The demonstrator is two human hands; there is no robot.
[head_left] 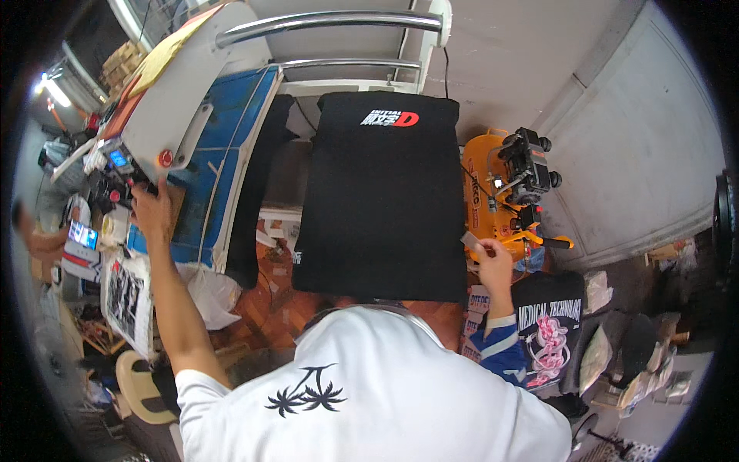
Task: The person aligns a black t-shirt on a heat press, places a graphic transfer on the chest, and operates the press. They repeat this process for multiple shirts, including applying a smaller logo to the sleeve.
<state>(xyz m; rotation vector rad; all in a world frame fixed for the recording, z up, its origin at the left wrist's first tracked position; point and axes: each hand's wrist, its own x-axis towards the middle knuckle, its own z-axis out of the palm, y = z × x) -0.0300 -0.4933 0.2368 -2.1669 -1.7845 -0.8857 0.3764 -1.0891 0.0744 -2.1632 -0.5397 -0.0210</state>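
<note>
My left hand (152,208) reaches to the press's control panel (123,160), fingers curled at its lower edge, below a red knob (165,159); fingertips are partly hidden. My right hand (493,258) pinches a small pale flat piece (469,240) beside a black cloth (377,200) lying flat in front of me, with a red-and-white print near its far edge. A blue-topped platen (219,154) is at the left, with more black fabric (262,208) between it and the cloth.
An orange air compressor (483,181) stands right of the cloth. Printed dark garments (562,300) lie lower right, a white plastic bag (212,296) lower left. Metal rails (331,23) cross the top. A plastic chair (135,385) sits lower left; someone's bare arm (42,239) shows at far left.
</note>
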